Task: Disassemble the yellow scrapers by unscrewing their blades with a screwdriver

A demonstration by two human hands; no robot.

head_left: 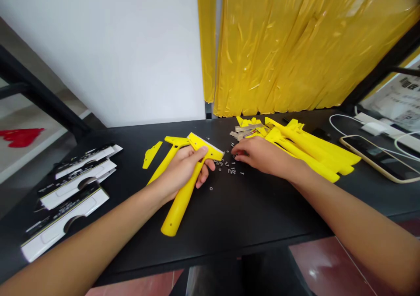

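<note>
My left hand (182, 170) is wrapped round a yellow scraper (182, 206), its thumb on the head and a thin metal blade along the head's edge. My right hand (256, 153) reaches down among small loose screws and nuts (231, 171), thumb and fingertips drawn together; whatever they pinch is too small to make out. Partly behind my left hand lies a second yellow scraper handle (166, 161). Left of it is a flat yellow plate (152, 155) with holes. Beyond my right hand are metal blades (246, 132) and a pile of yellow handles (315, 149).
White-and-black packaging sleeves (74, 215) lie at the left of the black table (229, 219). At the right are a phone (380, 158), white cables and a power strip (402, 134). Behind the table stand a white panel (131, 55) and a yellow-wrapped stack (295, 46).
</note>
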